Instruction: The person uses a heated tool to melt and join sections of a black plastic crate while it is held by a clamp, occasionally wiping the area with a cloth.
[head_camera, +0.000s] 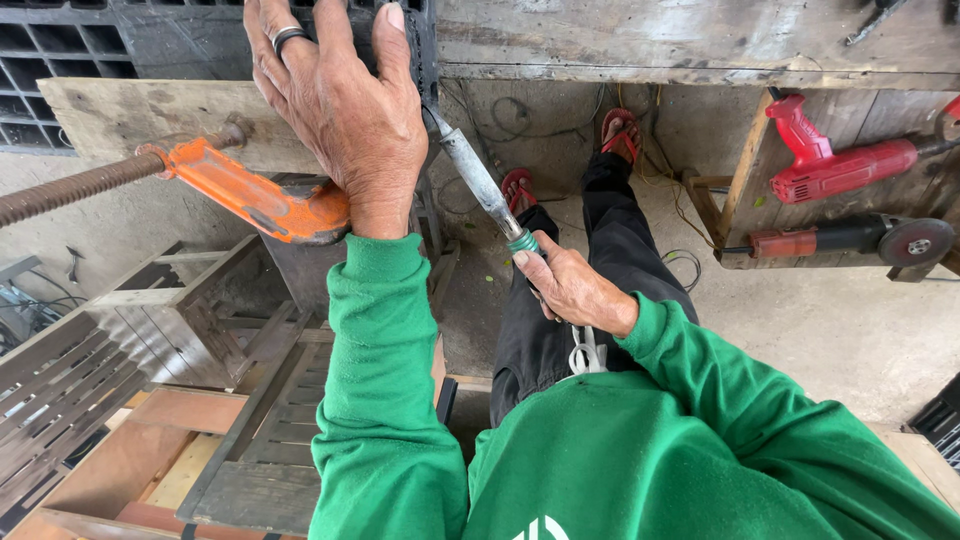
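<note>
Orange clamp (265, 200) under the spread left hand (340, 110); right hand (570, 290) seemingly fisted round a metal tool (480, 185).

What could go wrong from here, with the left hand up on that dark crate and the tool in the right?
1. The left hand lies flat beside the metal tool in the right hand; if the tip slips sideways it may strike the fingers.
2. The orange clamp juts out just under the left wrist and could catch the sleeve.
3. Loose cables lie near the sandalled feet, a possible trip hazard.
</note>
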